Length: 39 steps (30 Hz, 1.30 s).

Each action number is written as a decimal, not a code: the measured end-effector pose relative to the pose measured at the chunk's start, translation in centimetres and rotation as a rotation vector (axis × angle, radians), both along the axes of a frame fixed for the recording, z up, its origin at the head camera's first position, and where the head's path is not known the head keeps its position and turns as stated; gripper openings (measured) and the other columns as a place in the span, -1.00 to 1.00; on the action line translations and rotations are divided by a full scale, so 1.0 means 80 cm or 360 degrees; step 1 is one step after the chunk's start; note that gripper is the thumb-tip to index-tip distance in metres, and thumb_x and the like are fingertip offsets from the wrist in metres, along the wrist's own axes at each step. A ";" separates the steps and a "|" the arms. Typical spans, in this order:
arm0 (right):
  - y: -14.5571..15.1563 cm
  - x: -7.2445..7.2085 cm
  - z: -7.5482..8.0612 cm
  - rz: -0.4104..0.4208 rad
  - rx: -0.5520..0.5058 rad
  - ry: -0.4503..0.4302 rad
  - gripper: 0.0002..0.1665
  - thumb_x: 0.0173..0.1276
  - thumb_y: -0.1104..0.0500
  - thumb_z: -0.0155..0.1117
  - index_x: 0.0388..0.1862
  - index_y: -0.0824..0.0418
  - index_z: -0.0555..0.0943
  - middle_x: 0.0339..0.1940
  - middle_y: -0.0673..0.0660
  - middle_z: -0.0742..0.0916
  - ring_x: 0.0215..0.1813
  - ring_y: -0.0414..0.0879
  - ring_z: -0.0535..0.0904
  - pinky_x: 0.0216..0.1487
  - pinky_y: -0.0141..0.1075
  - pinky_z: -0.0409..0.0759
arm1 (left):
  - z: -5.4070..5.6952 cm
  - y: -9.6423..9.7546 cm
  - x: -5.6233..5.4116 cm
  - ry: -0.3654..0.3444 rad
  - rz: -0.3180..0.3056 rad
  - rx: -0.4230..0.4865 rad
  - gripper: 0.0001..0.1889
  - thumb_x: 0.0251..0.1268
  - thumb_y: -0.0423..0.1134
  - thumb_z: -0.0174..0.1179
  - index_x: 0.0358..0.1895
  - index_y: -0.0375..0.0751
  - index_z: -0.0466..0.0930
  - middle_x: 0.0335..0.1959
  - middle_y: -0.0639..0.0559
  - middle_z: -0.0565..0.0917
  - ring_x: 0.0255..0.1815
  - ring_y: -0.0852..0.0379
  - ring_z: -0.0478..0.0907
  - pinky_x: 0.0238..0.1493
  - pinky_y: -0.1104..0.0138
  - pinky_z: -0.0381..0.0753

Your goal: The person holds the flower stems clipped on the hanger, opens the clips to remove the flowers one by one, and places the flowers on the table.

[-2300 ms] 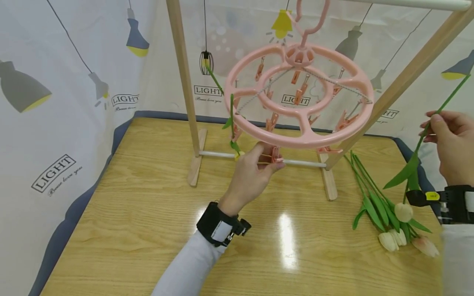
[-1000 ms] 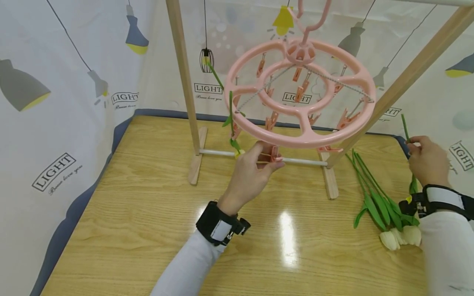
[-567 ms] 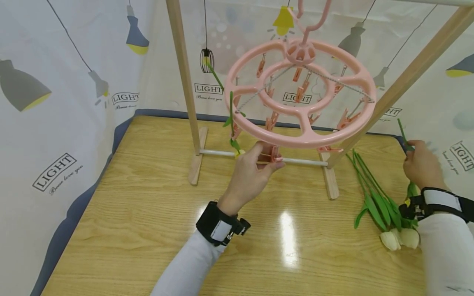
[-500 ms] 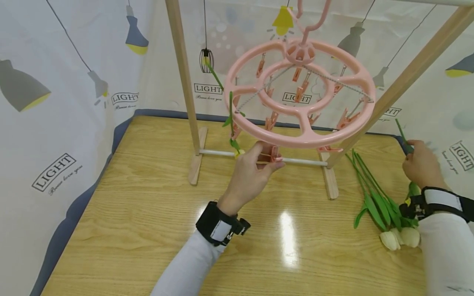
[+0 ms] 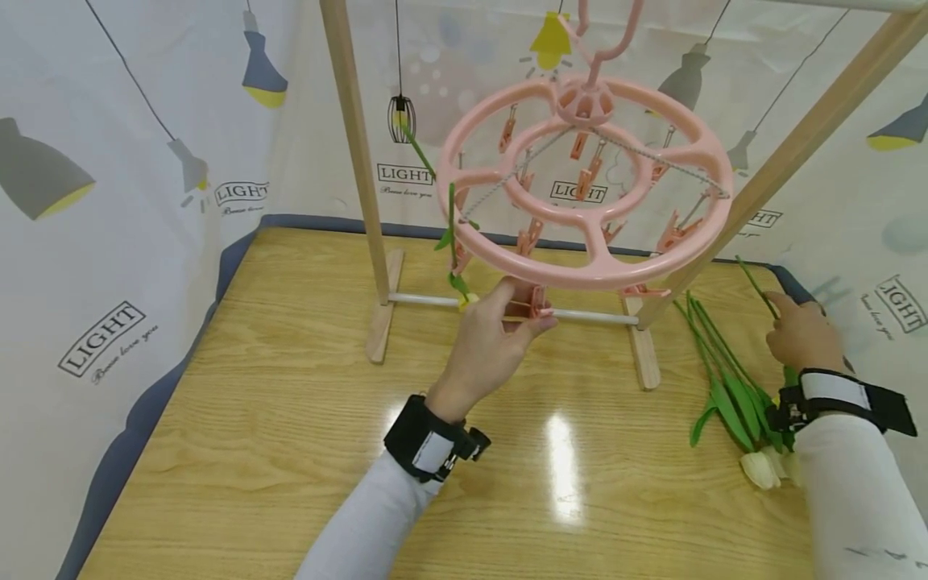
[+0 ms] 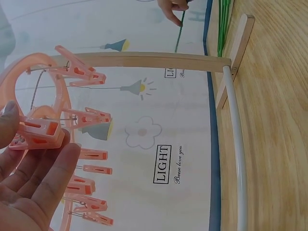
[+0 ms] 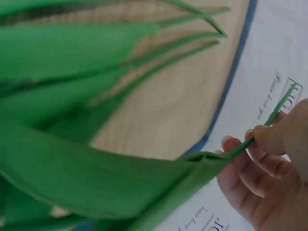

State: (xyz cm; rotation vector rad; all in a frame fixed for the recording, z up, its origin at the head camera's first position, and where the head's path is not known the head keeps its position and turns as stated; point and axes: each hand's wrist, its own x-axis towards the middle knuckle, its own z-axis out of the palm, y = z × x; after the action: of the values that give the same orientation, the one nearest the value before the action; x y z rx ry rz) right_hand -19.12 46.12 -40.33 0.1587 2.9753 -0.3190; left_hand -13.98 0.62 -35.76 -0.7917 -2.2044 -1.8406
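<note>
Wood-grain tabletop [image 5: 254, 451]; I see left hand [image 5: 489, 346] pinching hinged pink plastic clip [image 6: 41, 132] at twelve o'clock, probably steadying it; right hand [image 5: 806, 337] pinching slim green leafy stem [image 7: 211, 168], two o'clock, likely for control.

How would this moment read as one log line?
left hand: grips pink clip; right hand: pinches green stem; white tulips: on table

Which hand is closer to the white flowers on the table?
The right hand. It holds a green stem just past the white flowers. The left hand is farther off, pinching a pink clip under the pink ring.
</note>
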 end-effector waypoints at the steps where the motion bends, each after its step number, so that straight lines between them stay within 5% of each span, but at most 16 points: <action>1: -0.001 0.000 -0.003 -0.0024 -0.0007 -0.0009 -0.22 0.28 0.39 -0.12 0.52 0.37 0.05 -0.16 0.59 0.46 -0.48 0.20 0.41 -0.61 -0.13 0.32 | 0.000 0.000 0.000 0.0002 0.0000 -0.0003 -0.77 0.32 -0.35 0.25 -0.05 -0.32 0.45 -0.16 -0.16 0.64 -0.08 -0.05 0.70 -0.12 0.51 0.71; 5: -0.008 0.000 -0.016 -0.0080 -0.0062 -0.0060 -0.20 0.30 0.35 -0.12 0.53 0.42 0.00 0.10 0.73 0.30 -0.36 0.33 0.44 -0.53 -0.03 0.35 | 0.000 0.000 0.001 0.0008 -0.0004 -0.0002 -0.77 0.32 -0.36 0.25 -0.05 -0.32 0.45 -0.16 -0.16 0.64 -0.09 -0.05 0.71 -0.12 0.52 0.71; 9: -0.012 0.000 -0.024 -0.0018 -0.0060 -0.0113 -0.22 0.27 0.34 -0.11 0.48 0.52 0.04 0.15 0.79 0.25 -0.23 0.38 0.39 -0.43 0.00 0.36 | 0.000 0.000 0.001 0.0010 0.0000 0.0008 -0.76 0.32 -0.36 0.25 -0.04 -0.32 0.45 -0.16 -0.17 0.65 -0.09 -0.05 0.71 -0.12 0.49 0.72; 14: -0.017 0.003 -0.035 0.0011 -0.0040 -0.0139 -0.31 0.27 0.39 -0.07 0.39 0.56 0.16 0.12 0.77 0.30 -0.21 0.39 0.44 -0.43 -0.04 0.41 | -0.001 0.000 0.001 0.0020 0.0008 0.0003 -0.75 0.32 -0.35 0.26 -0.02 -0.32 0.46 -0.16 -0.18 0.65 -0.09 -0.06 0.71 -0.13 0.50 0.72; 21: -0.027 0.010 -0.042 0.0029 0.0029 -0.0108 -0.42 0.25 0.40 0.01 0.27 0.55 0.32 0.01 0.65 0.53 -0.02 0.52 0.48 -0.28 0.20 0.54 | 0.000 -0.001 0.002 -0.0006 0.0003 -0.0002 -0.75 0.33 -0.33 0.25 -0.02 -0.33 0.46 -0.15 -0.17 0.65 -0.08 -0.05 0.71 -0.13 0.51 0.71; 27: -0.031 0.013 -0.047 0.0020 0.0054 -0.0125 -0.45 0.27 0.39 0.01 0.26 0.55 0.35 -0.02 0.63 0.58 -0.16 0.43 0.57 -0.42 0.05 0.54 | 0.000 -0.001 0.002 -0.0025 -0.0003 0.0016 -0.75 0.33 -0.32 0.26 -0.03 -0.32 0.46 -0.16 -0.16 0.64 -0.08 -0.04 0.70 -0.12 0.48 0.72; 34: -0.029 0.015 -0.058 0.0032 0.0003 -0.0179 -0.45 0.30 0.38 -0.02 0.28 0.57 0.33 -0.26 0.51 0.66 -0.64 -0.05 0.36 -0.63 -0.28 0.28 | 0.002 -0.001 0.003 -0.0054 -0.0009 0.0023 -0.76 0.35 -0.30 0.25 -0.03 -0.28 0.46 -0.16 -0.14 0.63 -0.07 -0.02 0.69 -0.09 0.40 0.74; 39: -0.028 0.015 -0.059 0.0052 -0.0009 -0.0223 -0.46 0.29 0.38 -0.03 0.24 0.61 0.34 -0.17 0.58 0.63 -0.64 -0.07 0.33 -0.61 -0.29 0.28 | 0.002 -0.001 0.004 -0.0052 -0.0009 0.0032 -0.75 0.35 -0.30 0.25 -0.01 -0.28 0.46 -0.15 -0.15 0.64 -0.07 -0.02 0.69 -0.08 0.40 0.74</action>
State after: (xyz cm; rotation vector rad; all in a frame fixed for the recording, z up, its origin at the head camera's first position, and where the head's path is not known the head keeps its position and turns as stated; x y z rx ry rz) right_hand -17.94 43.87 -45.08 0.1264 2.8354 -0.2995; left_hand -13.70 0.51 -35.58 -0.7704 -2.2018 -1.8886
